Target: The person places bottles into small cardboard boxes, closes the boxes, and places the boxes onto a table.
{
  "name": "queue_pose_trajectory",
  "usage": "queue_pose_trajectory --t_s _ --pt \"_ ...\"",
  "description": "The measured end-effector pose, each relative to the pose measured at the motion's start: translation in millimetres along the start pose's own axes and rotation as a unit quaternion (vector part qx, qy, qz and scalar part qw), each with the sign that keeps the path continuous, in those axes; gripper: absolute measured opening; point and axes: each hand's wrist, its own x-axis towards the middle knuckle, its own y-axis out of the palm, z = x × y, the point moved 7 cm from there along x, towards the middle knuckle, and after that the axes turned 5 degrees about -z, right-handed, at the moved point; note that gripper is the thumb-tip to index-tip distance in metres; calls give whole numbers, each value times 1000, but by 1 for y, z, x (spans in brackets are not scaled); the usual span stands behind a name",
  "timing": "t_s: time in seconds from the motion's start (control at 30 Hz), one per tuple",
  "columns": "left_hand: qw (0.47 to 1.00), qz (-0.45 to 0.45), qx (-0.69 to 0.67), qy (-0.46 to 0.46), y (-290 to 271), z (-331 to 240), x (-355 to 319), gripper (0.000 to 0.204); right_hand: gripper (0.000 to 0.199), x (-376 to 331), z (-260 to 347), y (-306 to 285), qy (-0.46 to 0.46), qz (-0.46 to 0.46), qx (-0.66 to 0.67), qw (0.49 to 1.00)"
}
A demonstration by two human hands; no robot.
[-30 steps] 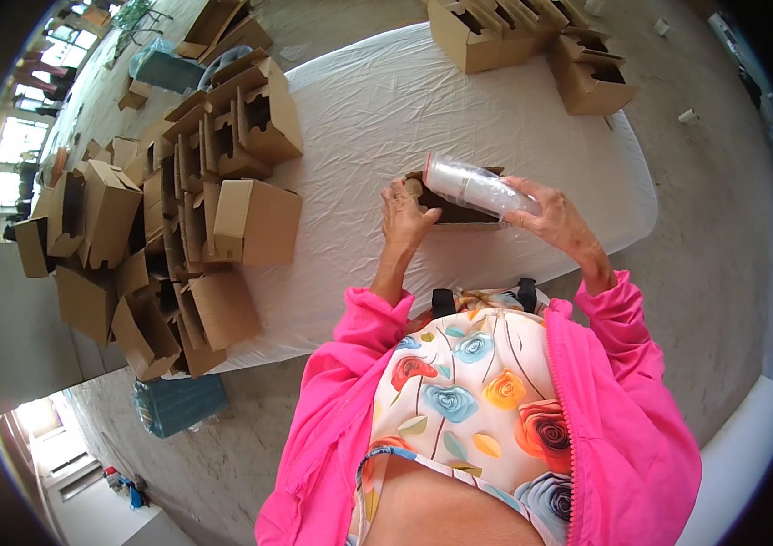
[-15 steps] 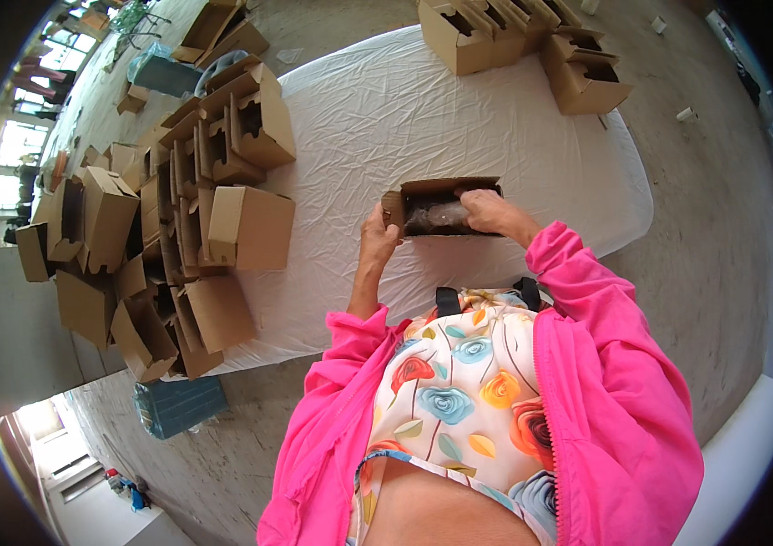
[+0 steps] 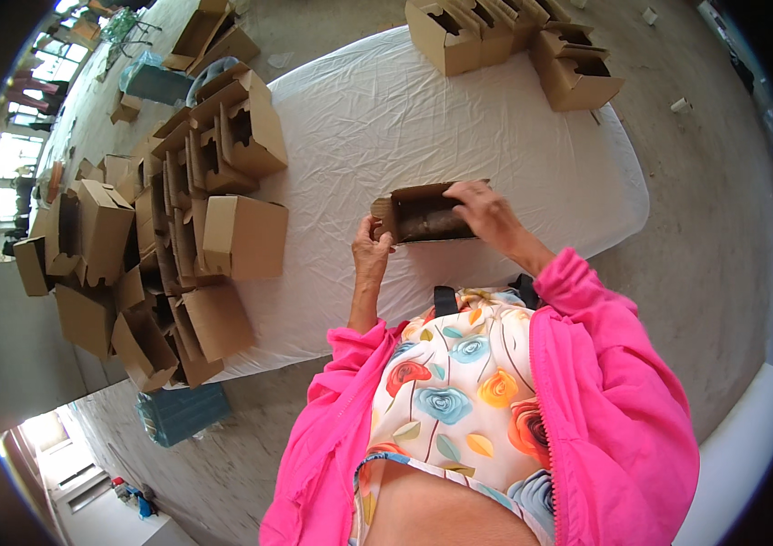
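An open cardboard box [image 3: 394, 218] lies on the white-covered table before me. Inside it rests a brownish object [image 3: 436, 224], which looked wrapped in clear plastic a moment ago; its kind cannot be made out. With bent fingers my left hand [image 3: 372, 252] grips the box's left end near the front corner. Over the right end hovers my right hand [image 3: 488, 217], its fingers stretched toward the far rim and slightly blurred. It holds nothing that I can see, and it hides that end of the box.
Many open cardboard boxes [image 3: 245, 238] crowd the table's left side, and several more [image 3: 459, 45] stand at its far edge. A white wrinkled sheet [image 3: 341, 118] covers the table. On the floor at lower left sits a teal plastic-wrapped bundle [image 3: 184, 414].
My right hand has come up out of the box, letting go of the object inside. The box has shifted slightly left, with my left hand still at its left end.
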Motion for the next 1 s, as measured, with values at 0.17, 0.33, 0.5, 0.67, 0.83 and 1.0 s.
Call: queue_pose_trajectory --t_s 0.17,0.33,0.5,0.67,0.83,1.0 --pt "998 -3 50 33 1 -14 -8 35 38 -53 -32 -42 161 -79 99 979" --pt "988 18 87 126 9 -31 -20 36 49 -66 -17 -27 96 -14 91 991" --pt "945 77 160 274 19 -46 -26 25 59 -71 -40 -6 71 9 40 997" --pt "958 138 150 202 16 -19 -16 29 79 -67 -51 -7 171 -30 146 974" --pt "985 157 30 71 21 -9 -12 56 93 -55 -54 -11 188 8 129 974" --pt "983 123 101 86 28 -11 -6 89 88 -38 -57 -9 199 65 112 971"
